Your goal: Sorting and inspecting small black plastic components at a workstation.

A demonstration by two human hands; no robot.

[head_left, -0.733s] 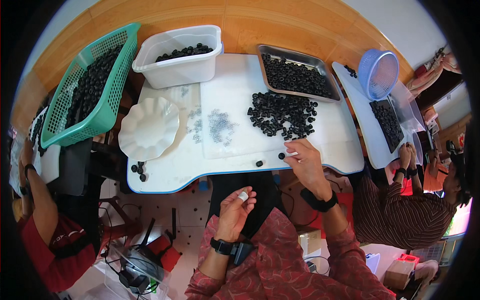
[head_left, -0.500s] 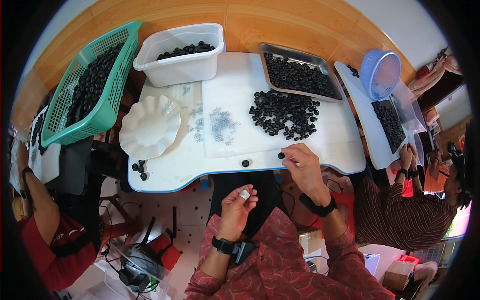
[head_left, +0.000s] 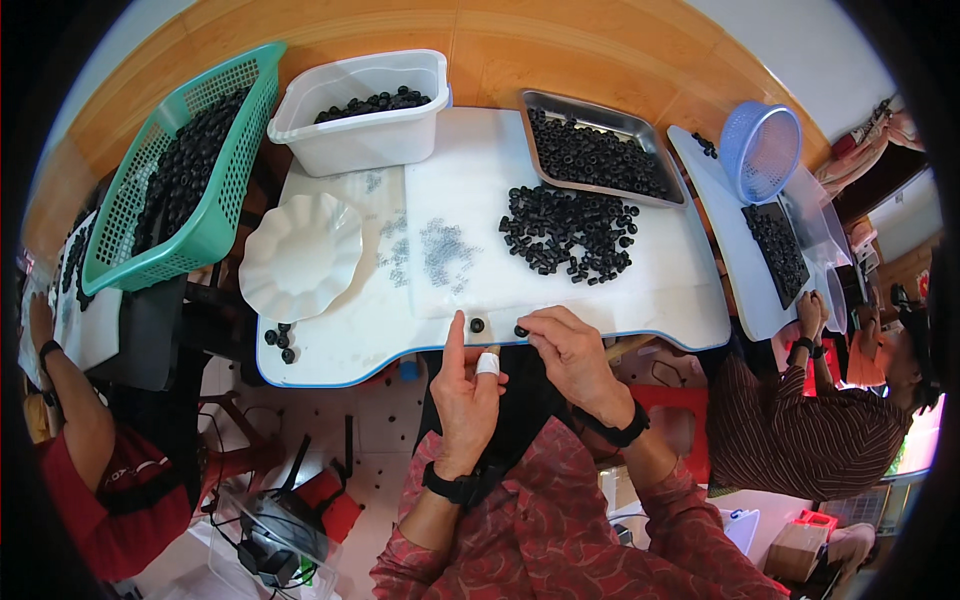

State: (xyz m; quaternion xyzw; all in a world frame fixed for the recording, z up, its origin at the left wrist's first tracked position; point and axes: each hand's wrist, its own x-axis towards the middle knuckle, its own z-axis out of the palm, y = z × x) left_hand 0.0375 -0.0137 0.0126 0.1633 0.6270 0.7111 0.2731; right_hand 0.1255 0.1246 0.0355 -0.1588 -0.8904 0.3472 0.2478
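- Head view: a loose black ring (head_left: 477, 325) lies on the white worktop (head_left: 660, 290) at its near edge, just beyond the left hand (head_left: 468, 385) and just left of the right hand (head_left: 562, 350); the left forefinger tip nearly touches it, so that hand is nearer.
- Left hand: forefinger straight, pointing up at the ring, other fingers curled; a white-taped finger shows; I cannot tell if it holds anything.
- Right hand: fingers bent, tips pinching a second ring (head_left: 521, 331) on the edge.
- The ring pile (head_left: 570, 232) lies well beyond, up and right.
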